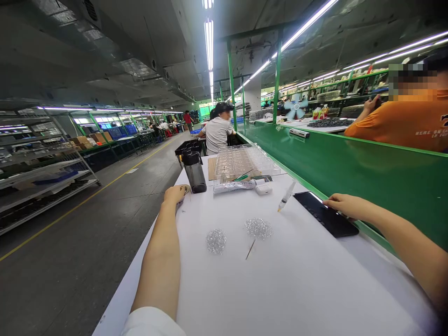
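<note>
At the table's left edge, my left hand [172, 195] is closed on a roll of tape [186, 189], its fingers partly hidden behind the hand. Over on the right, my right hand [345, 205] grips the long edge of a black phone [320, 212], which lies flat beside the green rail. Between my arms sit two small piles of tiny clear pieces, a left pile [216, 241] and a right pile [258, 228]. Tweezers or a thin metal pick [250, 249] touches the right pile. A syringe [286, 197] with an amber tip lies near the phone.
A dark bottle [194, 171] stands at the back left of the white table [280, 289]. Clear plastic trays [241, 161], a plastic-wrapped packet [234, 185] and a small white case [263, 187] lie behind the piles. A green conveyor [350, 158] runs along the right; co-workers sit ahead and across it.
</note>
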`<state>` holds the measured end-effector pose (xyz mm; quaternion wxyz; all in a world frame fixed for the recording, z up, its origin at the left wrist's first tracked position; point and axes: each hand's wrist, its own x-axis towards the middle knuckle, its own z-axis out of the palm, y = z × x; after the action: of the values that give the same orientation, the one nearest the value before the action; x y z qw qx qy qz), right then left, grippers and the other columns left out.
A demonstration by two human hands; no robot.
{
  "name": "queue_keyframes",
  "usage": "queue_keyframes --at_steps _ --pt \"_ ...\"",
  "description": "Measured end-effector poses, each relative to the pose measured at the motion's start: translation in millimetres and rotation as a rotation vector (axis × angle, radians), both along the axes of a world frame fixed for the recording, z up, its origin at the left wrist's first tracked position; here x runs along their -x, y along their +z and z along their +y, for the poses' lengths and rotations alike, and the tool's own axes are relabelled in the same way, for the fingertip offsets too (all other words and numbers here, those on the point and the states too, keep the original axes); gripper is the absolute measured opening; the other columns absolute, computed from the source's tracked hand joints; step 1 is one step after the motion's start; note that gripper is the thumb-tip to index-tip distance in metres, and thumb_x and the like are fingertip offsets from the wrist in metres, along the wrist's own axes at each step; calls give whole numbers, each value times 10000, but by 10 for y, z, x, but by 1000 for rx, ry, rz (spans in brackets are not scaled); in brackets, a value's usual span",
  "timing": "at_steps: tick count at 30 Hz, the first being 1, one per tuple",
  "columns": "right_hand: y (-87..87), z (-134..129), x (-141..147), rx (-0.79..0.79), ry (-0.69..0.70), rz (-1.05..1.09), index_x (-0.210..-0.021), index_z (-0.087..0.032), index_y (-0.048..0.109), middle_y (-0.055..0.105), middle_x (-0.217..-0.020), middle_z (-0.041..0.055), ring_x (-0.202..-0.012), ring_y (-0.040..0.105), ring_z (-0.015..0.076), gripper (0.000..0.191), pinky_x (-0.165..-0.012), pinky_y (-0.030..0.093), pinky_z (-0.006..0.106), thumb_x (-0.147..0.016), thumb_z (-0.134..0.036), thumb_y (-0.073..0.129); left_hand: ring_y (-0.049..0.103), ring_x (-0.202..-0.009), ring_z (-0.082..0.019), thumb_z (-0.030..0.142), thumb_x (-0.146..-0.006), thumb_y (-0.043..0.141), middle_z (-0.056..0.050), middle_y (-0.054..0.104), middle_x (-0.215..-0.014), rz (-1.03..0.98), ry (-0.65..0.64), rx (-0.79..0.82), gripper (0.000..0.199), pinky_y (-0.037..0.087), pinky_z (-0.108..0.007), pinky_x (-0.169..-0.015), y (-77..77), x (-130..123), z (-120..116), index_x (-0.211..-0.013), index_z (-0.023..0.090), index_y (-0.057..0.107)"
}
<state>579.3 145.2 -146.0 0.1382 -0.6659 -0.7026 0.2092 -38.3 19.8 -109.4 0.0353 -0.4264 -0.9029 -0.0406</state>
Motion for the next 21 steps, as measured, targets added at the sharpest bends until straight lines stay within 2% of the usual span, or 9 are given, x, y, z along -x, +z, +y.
queue_keyframes --at_steps 3,7,13,17,21 --pt "45 -6 2 134 9 34 -914 -259 698 831 -993 138 -844 784 286 311 -732 655 381 -1153 -416 574 827 -1434 -379 347 -1234 454 -195 861 -1521 3 -13 11 535 639 -381 -1129 6 5 1 -1418 230 943" --pt "-28 69 -28 99 -4 34 -907 -264 684 810 -968 137 -845 775 320 268 -743 657 427 -1060 -483 659 827 -1436 -386 337 -1223 458 -201 853 -1535 -4 -27 19 524 637 -391 -1142 11 16 4 -1373 228 949" --pt "-164 182 -89 108 21 42 -940 -263 693 812 -999 142 -814 758 305 294 -729 638 421 -1053 -529 635 800 -1493 -373 307 -1197 506 -168 842 -1577 -27 -78 -21 468 605 -390 -1227 -7 16 11 -1322 252 954" --pt "-241 243 -102 68 -23 23 -941 -264 692 807 -995 139 -798 748 303 305 -705 623 418 -1059 -535 619 809 -1479 -379 297 -1134 592 -139 882 -1493 -55 -79 -67 391 619 -408 -1236 -34 55 41 -1263 277 961" --pt "-304 291 -120 76 -22 15 -971 -264 706 802 -996 124 -776 729 282 309 -711 613 408 -1102 -517 589 831 -1420 -410 280 -1057 676 -176 907 -1387 -77 -46 -74 342 640 -451 -1204 -58 110 88 -1257 263 953"
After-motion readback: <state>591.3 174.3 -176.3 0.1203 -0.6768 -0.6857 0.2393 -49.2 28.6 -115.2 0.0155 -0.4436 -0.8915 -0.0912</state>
